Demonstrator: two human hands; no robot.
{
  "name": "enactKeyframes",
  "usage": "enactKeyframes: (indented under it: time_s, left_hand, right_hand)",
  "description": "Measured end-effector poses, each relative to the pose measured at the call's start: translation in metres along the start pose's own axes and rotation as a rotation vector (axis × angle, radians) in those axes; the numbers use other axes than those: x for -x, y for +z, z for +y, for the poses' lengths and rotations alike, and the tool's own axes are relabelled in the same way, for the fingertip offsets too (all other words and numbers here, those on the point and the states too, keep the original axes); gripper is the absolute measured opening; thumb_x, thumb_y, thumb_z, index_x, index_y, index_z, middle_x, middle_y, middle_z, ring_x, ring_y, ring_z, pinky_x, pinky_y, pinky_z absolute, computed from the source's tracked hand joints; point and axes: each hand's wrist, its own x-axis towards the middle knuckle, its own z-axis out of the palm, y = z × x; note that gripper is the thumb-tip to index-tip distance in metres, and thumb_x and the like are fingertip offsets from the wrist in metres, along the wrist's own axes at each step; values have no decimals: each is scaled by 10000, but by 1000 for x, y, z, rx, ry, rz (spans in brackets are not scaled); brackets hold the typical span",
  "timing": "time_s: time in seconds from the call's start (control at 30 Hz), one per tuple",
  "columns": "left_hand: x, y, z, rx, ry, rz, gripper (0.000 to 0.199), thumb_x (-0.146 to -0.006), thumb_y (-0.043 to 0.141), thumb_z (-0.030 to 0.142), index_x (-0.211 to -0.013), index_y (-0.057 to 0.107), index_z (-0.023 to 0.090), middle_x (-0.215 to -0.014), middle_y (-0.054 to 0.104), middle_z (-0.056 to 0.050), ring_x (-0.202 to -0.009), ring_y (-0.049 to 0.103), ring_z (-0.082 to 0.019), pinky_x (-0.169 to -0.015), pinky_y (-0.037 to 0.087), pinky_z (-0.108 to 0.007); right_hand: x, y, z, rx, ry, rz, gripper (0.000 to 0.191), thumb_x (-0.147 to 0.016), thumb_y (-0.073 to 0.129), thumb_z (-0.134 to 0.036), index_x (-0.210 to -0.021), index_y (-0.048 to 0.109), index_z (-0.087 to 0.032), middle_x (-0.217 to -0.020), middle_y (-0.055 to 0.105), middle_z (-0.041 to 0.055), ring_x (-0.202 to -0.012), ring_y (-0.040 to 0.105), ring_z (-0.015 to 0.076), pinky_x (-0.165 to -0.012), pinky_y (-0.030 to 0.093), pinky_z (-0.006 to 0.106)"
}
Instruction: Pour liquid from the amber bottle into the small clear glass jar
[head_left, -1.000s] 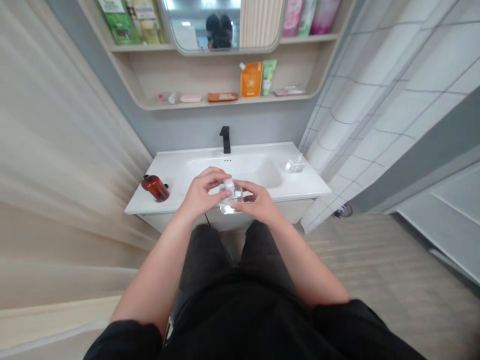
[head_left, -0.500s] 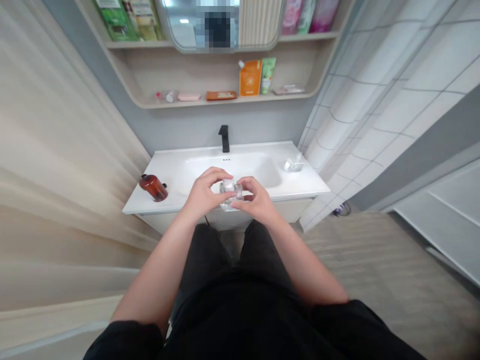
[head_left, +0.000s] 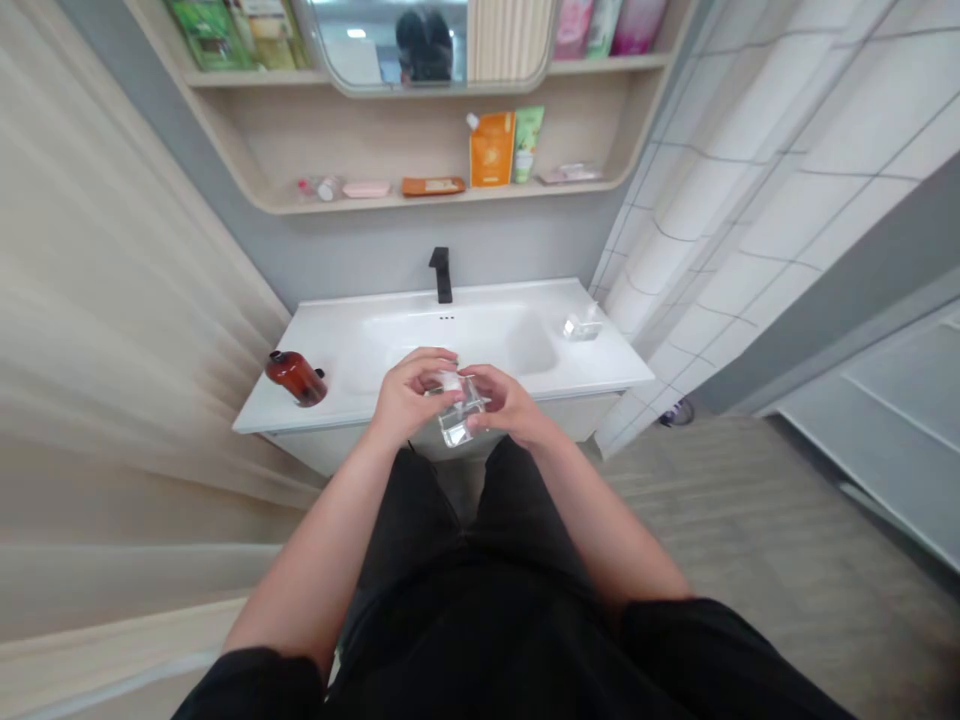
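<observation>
A clear, square-sided pump bottle is held between my two hands, over the front edge of the sink, and it leans at a tilt. My left hand pinches its white top between thumb and fingers. Around the clear body on the other side, my right hand is closed, its thumb on the near face. The fingers partly cover the bottle, and I cannot make out whether anything is inside.
A brown bottle lies on the left of the white sink top. Behind the basin stands a black faucet. Another clear bottle is at the right. A wall shelf holds an orange pouch and several toiletries.
The bottle has come slightly lower and nearer to me and tilted, so more of its clear body shows. Both hands still hold it. The camera view has shifted a little.
</observation>
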Motion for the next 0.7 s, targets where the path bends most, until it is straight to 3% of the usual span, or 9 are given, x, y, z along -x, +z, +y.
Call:
enactKeyframes:
  time_s: [0.13,0.3,0.47,0.57,0.7]
  left_hand:
    - [5,3,-21,-80,22,-24,290,-830,951,422,-1048,869,251,-1230,788,-116,-1131,782,-254,-915,694,-409]
    - [1,10,-45,-129,57,-133,241,-872,920,409,-1046,872,249,-1239,806,-111,-1107,799,-248,-905,698,-390]
    - [-1,16,-68,-264,59,-191,341,-960,823,426,-1265,824,272,-1479,723,-123,-1338,724,-275,-1170,597,-471]
    - [2,-6,-90,-336,-37,-212,567,-963,796,435,-1497,685,282,-1564,665,-128,-1295,743,-262,-1163,590,-468]
    - [8,-66,-126,-653,-218,-104,434,-989,698,437,-1378,737,249,-1385,758,-106,-1195,764,-276,-1155,575,-470]
  right_hand:
    - [1,-10,25,0,-15,59,848,-648,1069,-464,-1406,726,-303,-1400,765,79,-1289,722,319,-900,652,363]
    - [5,-22,59,-29,9,108,844,-632,1081,-448,-1407,775,-315,-1422,770,68,-1254,742,358,-986,653,476]
    - [10,-46,81,114,25,246,829,-690,1043,-499,-1445,741,-339,-1477,732,66,-1346,687,350,-1045,636,476]
    - [14,-80,89,229,-1,421,805,-695,1014,-565,-1409,723,-330,-1441,730,76,-1340,676,340,-1011,646,456]
    - [23,-145,90,431,-123,597,838,-740,960,-585,-1452,607,-320,-1331,738,91,-1230,710,303,-1059,624,490]
